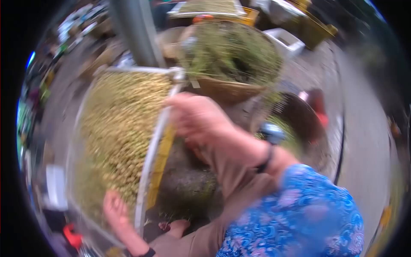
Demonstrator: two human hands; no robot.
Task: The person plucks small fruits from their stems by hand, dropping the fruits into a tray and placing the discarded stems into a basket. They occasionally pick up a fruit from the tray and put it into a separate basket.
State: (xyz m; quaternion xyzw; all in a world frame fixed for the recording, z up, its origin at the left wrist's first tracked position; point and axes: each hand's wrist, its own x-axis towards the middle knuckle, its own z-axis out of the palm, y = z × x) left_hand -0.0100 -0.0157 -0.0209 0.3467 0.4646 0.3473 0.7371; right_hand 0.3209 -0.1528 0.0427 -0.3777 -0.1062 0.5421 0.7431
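The wide, shallow tray with a thin metal rim (pixel 150 141) fills the left of the scene, tilted and heaped with small yellow-green buds (pixel 120 124). Both hands hold it: the right hand (pixel 195 118) is closed on the far right rim, and the left hand (pixel 116 212) is curled on the near rim. I judge it light but stiff, and its loose load spills easily, so opposite rim edges are the best grip. A woven basket of green plants (pixel 231 60) stands far behind.
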